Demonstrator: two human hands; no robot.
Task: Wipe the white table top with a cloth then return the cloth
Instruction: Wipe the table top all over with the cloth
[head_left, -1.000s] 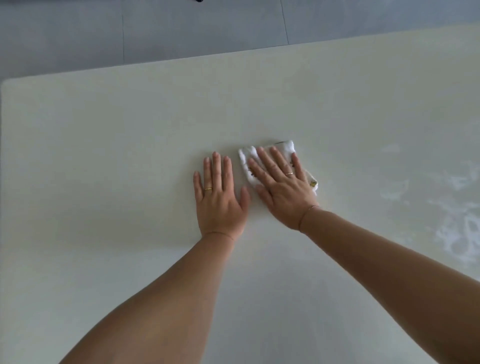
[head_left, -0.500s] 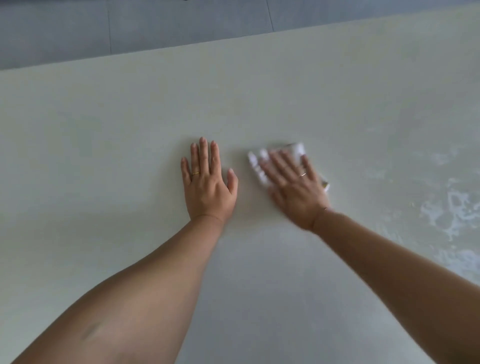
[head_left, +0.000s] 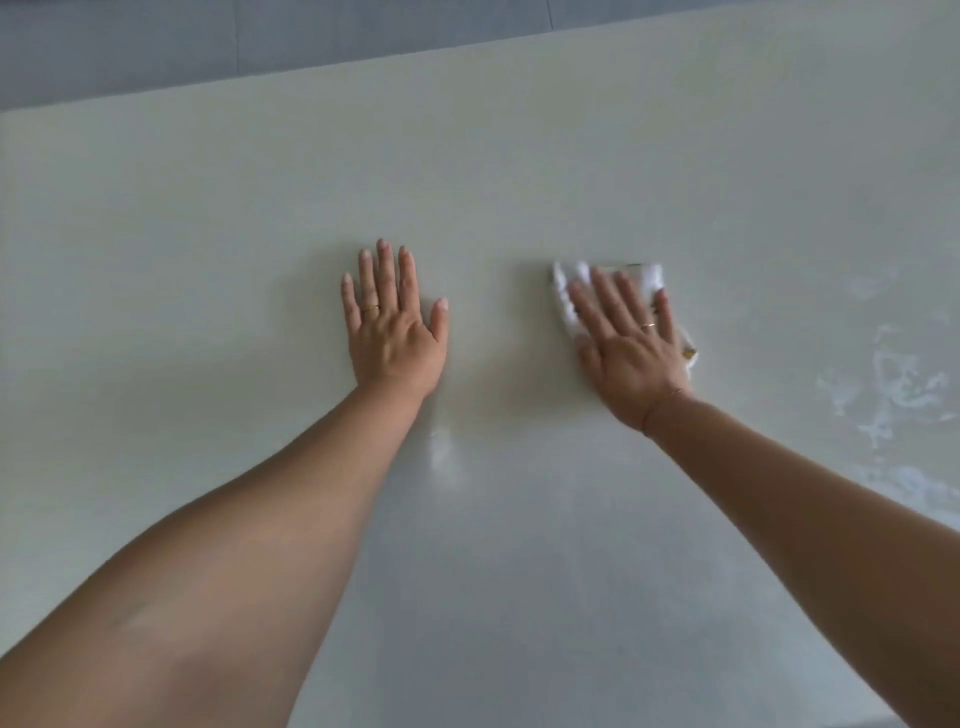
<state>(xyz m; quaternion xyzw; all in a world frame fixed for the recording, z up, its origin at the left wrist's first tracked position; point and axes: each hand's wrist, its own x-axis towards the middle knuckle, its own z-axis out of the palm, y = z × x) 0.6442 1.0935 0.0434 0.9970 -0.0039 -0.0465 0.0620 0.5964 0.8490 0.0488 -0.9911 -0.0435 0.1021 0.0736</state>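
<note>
A white table top (head_left: 519, 182) fills nearly the whole view. My right hand (head_left: 631, 353) lies flat, fingers spread, pressing a small folded white cloth (head_left: 652, 276) onto the table; most of the cloth is hidden under the palm, and only its far edge and right corner show. My left hand (head_left: 392, 325) rests palm down on the bare table to the left of the cloth, fingers apart, holding nothing. Both hands wear a ring.
Wet streaks and whitish smears (head_left: 893, 384) mark the table at the right. The table's far edge (head_left: 363, 65) runs across the top, with grey floor tiles (head_left: 156, 47) beyond it.
My right hand has slid the cloth to the right, away from my left hand, widening the gap between them. The left hand stays planted on the table.
</note>
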